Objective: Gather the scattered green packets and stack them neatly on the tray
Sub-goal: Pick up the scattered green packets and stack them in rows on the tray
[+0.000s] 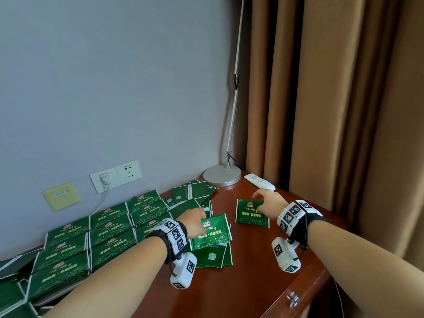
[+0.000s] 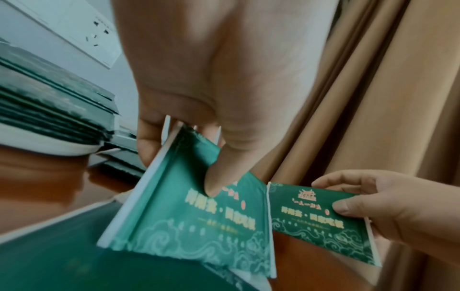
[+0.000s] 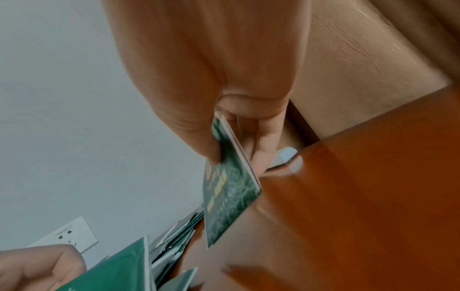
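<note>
Tray: almost wholly hidden under rows of stacked packets [image 1: 107, 235] at the counter's [image 1: 252, 283] left; its rim cannot be made out with certainty.
Right wrist view: blurred by motion.
Packets: flat, dark green, white-edged, gold lettering, red emblem, pale cloud pattern.
Loose packets [image 1: 197, 196]: heaped mid-counter, some face down.
Left hand [image 1: 192, 220]: thumb and fingers pinch a few packets [image 2: 189, 212] above the loose heap.
Right hand [image 1: 270, 200]: pinches one packet [image 1: 251, 213] by its edge, lifted over bare counter.
</note>
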Demonstrator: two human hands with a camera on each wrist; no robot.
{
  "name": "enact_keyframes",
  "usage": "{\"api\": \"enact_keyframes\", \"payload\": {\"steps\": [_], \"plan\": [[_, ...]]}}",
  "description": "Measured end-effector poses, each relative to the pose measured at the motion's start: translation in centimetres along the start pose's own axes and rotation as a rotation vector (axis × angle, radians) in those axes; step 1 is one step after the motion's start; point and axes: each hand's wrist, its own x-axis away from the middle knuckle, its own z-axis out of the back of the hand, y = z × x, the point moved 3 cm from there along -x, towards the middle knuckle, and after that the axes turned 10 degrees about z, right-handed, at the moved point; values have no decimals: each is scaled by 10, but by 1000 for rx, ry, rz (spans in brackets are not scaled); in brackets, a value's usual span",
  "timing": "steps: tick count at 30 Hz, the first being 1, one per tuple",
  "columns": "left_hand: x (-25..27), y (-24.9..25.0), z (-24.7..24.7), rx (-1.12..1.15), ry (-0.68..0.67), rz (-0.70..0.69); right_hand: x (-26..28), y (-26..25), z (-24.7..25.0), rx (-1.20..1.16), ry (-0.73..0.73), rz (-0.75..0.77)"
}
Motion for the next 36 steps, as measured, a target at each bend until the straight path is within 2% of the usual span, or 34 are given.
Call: {"api": "enact_keyframes", "payload": {"steps": [7, 13, 21, 26, 31, 36], "plan": [[21, -24, 21, 332, 70, 24, 5, -51, 12, -34, 187, 129], [48, -78, 46, 566, 202, 99, -1, -102, -3, -104, 188, 219], [82, -180, 63, 760, 382, 302, -28, -167, -60, -306, 89, 235], [94, -236, 62, 827, 406, 440, -47, -199, -95, -340, -45, 258], [94, -268, 60, 878, 437, 510, -66, -215, -125, -386, -129, 256], [84, -277, 56, 848, 439, 538, -80, -220, -151, -459, -203, 223]]}}
